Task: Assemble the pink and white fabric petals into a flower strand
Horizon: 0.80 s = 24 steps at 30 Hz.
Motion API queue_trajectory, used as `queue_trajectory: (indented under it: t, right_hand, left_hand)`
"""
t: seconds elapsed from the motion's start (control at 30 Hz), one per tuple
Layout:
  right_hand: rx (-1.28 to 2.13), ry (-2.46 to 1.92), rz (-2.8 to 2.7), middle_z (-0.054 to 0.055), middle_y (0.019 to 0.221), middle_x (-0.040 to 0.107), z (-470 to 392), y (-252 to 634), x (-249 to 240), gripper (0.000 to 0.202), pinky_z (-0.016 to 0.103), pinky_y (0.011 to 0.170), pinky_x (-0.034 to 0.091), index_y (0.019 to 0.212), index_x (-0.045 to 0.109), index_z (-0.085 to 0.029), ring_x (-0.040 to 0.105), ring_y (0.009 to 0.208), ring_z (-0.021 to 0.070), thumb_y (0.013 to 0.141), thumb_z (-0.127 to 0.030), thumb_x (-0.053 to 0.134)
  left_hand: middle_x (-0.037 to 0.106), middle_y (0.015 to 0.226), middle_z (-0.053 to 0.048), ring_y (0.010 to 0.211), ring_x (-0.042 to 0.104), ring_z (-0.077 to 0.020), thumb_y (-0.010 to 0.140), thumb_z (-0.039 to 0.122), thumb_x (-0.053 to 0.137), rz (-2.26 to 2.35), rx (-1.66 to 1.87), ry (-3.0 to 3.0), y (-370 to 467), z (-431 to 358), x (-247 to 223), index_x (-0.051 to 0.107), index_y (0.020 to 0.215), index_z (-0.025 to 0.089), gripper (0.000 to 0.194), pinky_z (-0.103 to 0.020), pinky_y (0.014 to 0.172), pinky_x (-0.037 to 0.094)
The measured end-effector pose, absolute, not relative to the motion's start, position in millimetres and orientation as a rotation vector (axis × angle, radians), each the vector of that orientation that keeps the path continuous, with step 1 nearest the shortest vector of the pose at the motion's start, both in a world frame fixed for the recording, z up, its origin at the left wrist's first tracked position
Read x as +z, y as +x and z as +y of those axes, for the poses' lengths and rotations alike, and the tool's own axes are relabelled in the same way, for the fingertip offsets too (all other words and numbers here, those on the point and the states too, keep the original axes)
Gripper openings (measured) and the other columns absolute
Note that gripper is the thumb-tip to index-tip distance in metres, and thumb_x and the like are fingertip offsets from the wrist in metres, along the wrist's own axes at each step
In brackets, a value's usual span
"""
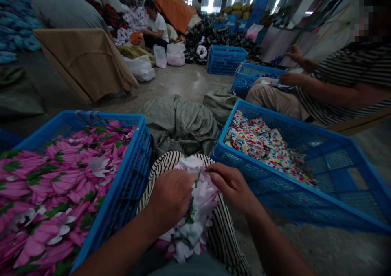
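On my lap, over black-and-white striped cloth (227, 227), lies a bundle of white and pink fabric petals (203, 196) with green leaf pieces. My left hand (172, 194) is closed at the bundle's left side, its fingertips curled against the white petals and a green strip. My right hand (227, 182) pinches at the upper right edge of the same bundle, thumb and forefinger close together. What exactly sits between the fingertips is too small to make out on the right. Several similar pink fabric flowers (67, 174) fill the crate at my left.
A blue crate (141, 125) of flowers stands left, another blue crate (336, 174) with patterned fabric pieces (265, 145) right. Grey-green sacks (183, 117) lie ahead. A person in a striped shirt (345, 72) sits at right; another person (159, 29) works farther back. A draped chair (79, 60) is ahead-left.
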State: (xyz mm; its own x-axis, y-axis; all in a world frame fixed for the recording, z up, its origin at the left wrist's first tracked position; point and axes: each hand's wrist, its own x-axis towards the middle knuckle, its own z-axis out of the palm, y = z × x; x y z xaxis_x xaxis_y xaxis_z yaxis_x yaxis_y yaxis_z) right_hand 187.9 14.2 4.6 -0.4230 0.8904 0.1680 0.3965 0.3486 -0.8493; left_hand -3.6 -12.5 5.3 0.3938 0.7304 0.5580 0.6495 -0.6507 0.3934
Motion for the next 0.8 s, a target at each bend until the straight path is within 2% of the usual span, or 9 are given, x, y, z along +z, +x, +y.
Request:
queue_trajectory:
  t: [0.17,0.3,0.43,0.6,0.7,0.8]
  right_hand:
    - [0.804,-1.250,-2.112,0.003,0.073,0.064,6,188,15,0.021,0.025,0.056,0.037,0.087,0.063,-0.018,0.057,0.064,0.0162,0.083,-0.033,0.048]
    - [0.697,-1.312,-2.191,0.003,0.069,0.065,0,187,19,0.022,0.025,0.054,0.035,0.084,0.064,-0.020,0.057,0.061,0.0165,0.083,-0.036,0.048]
    - [0.600,-1.330,-2.280,0.005,0.072,0.066,-1,187,23,0.023,0.025,0.053,0.032,0.088,0.064,-0.021,0.058,0.062,0.0168,0.084,-0.037,0.048]
    - [0.525,-1.373,-2.340,0.002,0.058,0.061,2,189,27,0.029,0.026,0.049,0.025,0.066,0.062,-0.020,0.051,0.051,0.0134,0.085,-0.035,0.046]
    - [0.703,-1.333,-2.077,0.001,0.058,0.058,6,194,24,0.028,0.026,0.050,0.028,0.064,0.062,-0.020,0.049,0.053,0.0134,0.083,-0.036,0.049]
    - [0.993,-1.303,-1.525,-0.002,0.053,0.047,10,197,9,0.031,0.024,0.046,0.027,0.074,0.062,-0.019,0.041,0.049,0.0119,0.084,-0.042,0.044]
  left_hand:
    - [0.056,0.060,-0.003,0.058,0.050,-0.0169,0.080,0.014,0.045,1.235,1.030,2.876,-3,-14,6,0.057,0.087,0.014,0.014,-0.029,0.055,0.035]
    - [0.053,0.058,-0.001,0.058,0.048,-0.0155,0.081,0.014,0.046,1.217,0.959,2.937,1,-15,6,0.056,0.087,0.015,0.012,-0.029,0.054,0.030]
    - [0.052,0.058,-0.001,0.057,0.047,-0.0142,0.081,0.014,0.046,1.203,0.919,2.967,3,-17,6,0.057,0.085,0.016,0.011,-0.029,0.054,0.029]
    - [0.053,0.056,-0.001,0.055,0.047,-0.0143,0.081,0.012,0.046,1.167,0.926,2.968,2,-18,4,0.058,0.085,0.015,0.013,-0.029,0.052,0.030]
    - [0.059,0.063,-0.003,0.060,0.052,-0.0151,0.079,0.013,0.045,1.181,1.074,2.749,-2,-19,2,0.059,0.087,0.017,0.016,-0.028,0.057,0.036]
    - [0.063,0.070,-0.002,0.064,0.057,-0.0146,0.077,0.019,0.050,1.346,1.215,1.995,-4,-17,5,0.059,0.083,0.020,0.010,-0.025,0.060,0.041]
